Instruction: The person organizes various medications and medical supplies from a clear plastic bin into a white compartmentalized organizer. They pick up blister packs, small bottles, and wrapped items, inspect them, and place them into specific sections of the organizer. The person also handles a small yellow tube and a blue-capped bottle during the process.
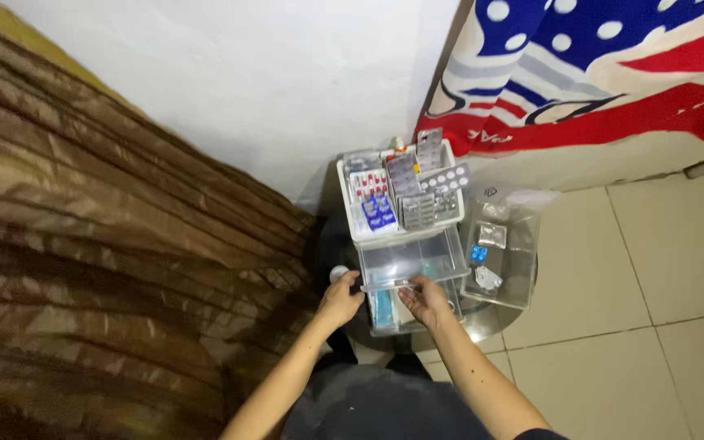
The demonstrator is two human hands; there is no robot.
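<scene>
A brown striped curtain [83,244] hangs at far left. My left hand [341,300] rests against the left front corner of the clear plastic drawer [409,262], fingers curled on its edge; a small white bottle [338,274] stands just beside it. My right hand [425,300] grips the drawer's front lip, fingers closed over it. The drawer is pulled out from a white organiser [350,213] whose top tray holds upright blister packs [405,189]. To the right, a clear bin [523,244] holds a few loose blister pieces.
</scene>
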